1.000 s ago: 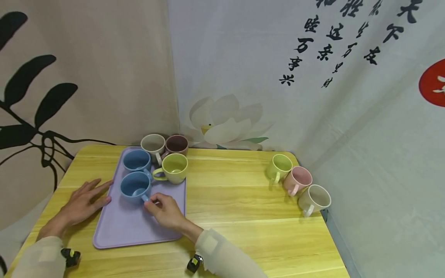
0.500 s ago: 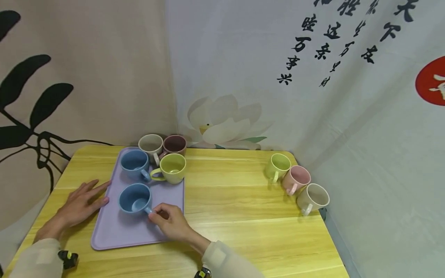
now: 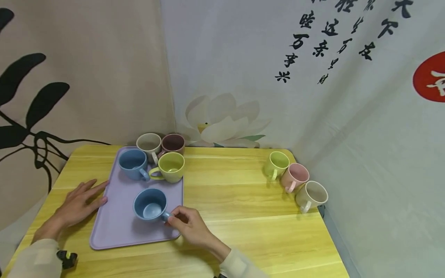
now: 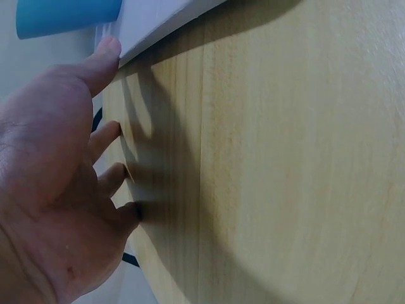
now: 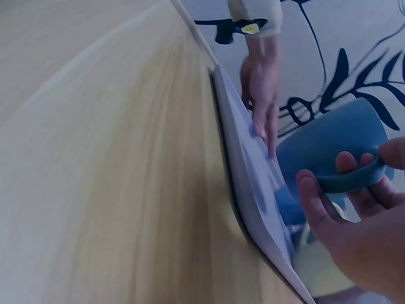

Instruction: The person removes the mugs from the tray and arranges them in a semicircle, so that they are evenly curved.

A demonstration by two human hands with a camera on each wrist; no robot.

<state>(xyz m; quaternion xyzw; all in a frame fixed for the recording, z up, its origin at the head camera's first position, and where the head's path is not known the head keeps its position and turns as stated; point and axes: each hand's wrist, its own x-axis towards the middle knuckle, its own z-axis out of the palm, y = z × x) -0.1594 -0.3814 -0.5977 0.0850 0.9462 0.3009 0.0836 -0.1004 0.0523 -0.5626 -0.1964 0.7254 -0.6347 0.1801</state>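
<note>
My right hand (image 3: 192, 226) pinches the handle of a blue cup (image 3: 150, 204) over the front half of the lilac tray (image 3: 114, 231). In the right wrist view the cup (image 5: 335, 142) is tilted, with fingers and thumb curled on its handle. My left hand (image 3: 78, 206) rests on the table at the tray's left edge, fingers spread and fingertips at the rim. Farther back on the tray stand a second blue cup (image 3: 133, 164) and a yellow-green cup (image 3: 170, 168). Behind them are a white cup (image 3: 149, 143) and a dark mauve cup (image 3: 174, 142).
Along the right edge of the wooden table (image 3: 243, 239) stand a green cup (image 3: 277, 165), a pink cup (image 3: 294, 177) and a white cup (image 3: 311, 196). A printed curtain (image 3: 226, 58) hangs close behind the table.
My right hand has drawn the front blue cup away from the other blue cup, toward me and then to the right. The left hand has stayed at the tray's edge.
</note>
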